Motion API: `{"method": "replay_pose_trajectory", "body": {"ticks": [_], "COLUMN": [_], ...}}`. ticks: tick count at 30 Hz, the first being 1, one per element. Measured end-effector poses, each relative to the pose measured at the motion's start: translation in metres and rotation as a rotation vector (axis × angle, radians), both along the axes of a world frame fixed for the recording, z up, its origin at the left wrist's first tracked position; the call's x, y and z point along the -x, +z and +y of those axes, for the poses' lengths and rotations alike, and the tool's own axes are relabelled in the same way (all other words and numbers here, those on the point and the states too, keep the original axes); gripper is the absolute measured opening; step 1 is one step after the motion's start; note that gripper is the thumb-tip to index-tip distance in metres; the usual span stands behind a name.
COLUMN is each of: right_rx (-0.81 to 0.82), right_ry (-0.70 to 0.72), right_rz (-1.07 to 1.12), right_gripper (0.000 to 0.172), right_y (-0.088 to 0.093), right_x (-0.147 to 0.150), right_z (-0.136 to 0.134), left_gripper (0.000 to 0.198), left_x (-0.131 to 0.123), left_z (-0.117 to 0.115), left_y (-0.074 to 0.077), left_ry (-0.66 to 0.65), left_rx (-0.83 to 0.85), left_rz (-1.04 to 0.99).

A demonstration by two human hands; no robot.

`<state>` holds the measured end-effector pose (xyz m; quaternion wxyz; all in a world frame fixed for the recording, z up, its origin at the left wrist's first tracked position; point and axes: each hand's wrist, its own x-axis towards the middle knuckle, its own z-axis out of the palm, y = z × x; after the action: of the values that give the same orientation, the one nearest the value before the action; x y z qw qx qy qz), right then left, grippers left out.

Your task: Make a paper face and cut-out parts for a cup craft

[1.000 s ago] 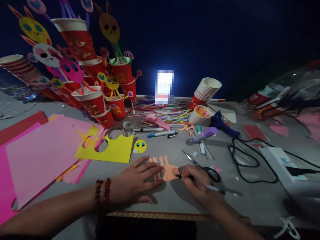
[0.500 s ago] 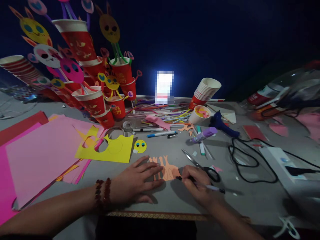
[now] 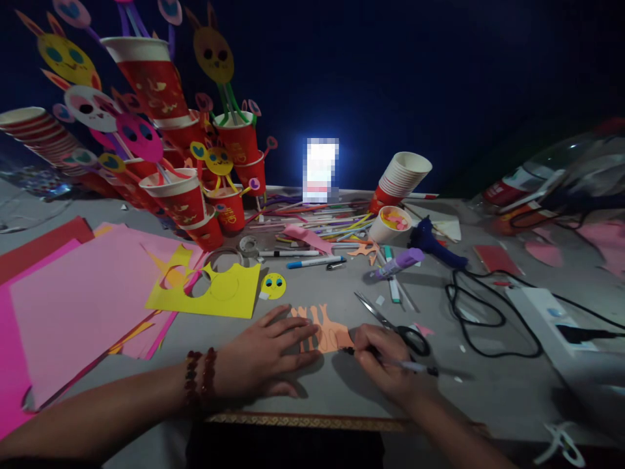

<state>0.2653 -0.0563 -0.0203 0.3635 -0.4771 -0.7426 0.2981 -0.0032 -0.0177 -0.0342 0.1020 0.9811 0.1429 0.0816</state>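
An orange piece of paper (image 3: pixel 336 334) with cut-out gaps along its upper edge lies near the table's front, pencil-like outlines drawn on it. My left hand (image 3: pixel 268 352), fingers spread and palm down, rests over the paper's left part. In my right hand (image 3: pixel 390 368) is a pen (image 3: pixel 415 367), its tip at the paper's lower right edge. Just beyond that hand lie scissors (image 3: pixel 390 321) with dark handles, blades apart. A yellow round face (image 3: pixel 274 286) with blue eyes sits above my left fingers.
Yellow cut paper (image 3: pixel 234 290) and pink sheets (image 3: pixel 83 306) cover the left. Red paper cups (image 3: pixel 178 202) with animal faces rise behind them. A purple glue stick (image 3: pixel 398 263), markers (image 3: pixel 315 262), a blue glue gun (image 3: pixel 434 244) and a black cord (image 3: pixel 488 352) lie about.
My right hand and the pen have shifted very slightly. My left hand and the orange paper stay where they were.
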Motion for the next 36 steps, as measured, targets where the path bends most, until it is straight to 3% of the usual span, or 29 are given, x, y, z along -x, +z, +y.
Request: {"method": "replay_pose_trajectory", "body": {"ticks": [14,23,31,36], "right_rx": [-0.025,0.054,0.145,0.118], "right_ry": [-0.012,-0.106,-0.174,-0.171], "right_rz": [0.001,0.182,0.121,0.111], "right_gripper": [0.019,0.018,0.009,0.005], "right_y": [-0.002,-0.020,-0.018,-0.020], "right_x": [0.001,-0.004,-0.001,-0.002], "right_z": [0.000,-0.004,-0.005,-0.005], "left_gripper": [0.057,0.056,0.056,0.058], "left_x": [0.000,0.000,-0.001,-0.001], "left_z": [0.000,0.000,0.000,0.000], "left_y": [-0.001,0.000,0.001,0.000], "left_ry": [0.004,0.005,0.003,0.005], "left_rx": [-0.003,-0.012,0.002,-0.004], "left_rz": [-0.011,-0.032,-0.028,-0.019]}}
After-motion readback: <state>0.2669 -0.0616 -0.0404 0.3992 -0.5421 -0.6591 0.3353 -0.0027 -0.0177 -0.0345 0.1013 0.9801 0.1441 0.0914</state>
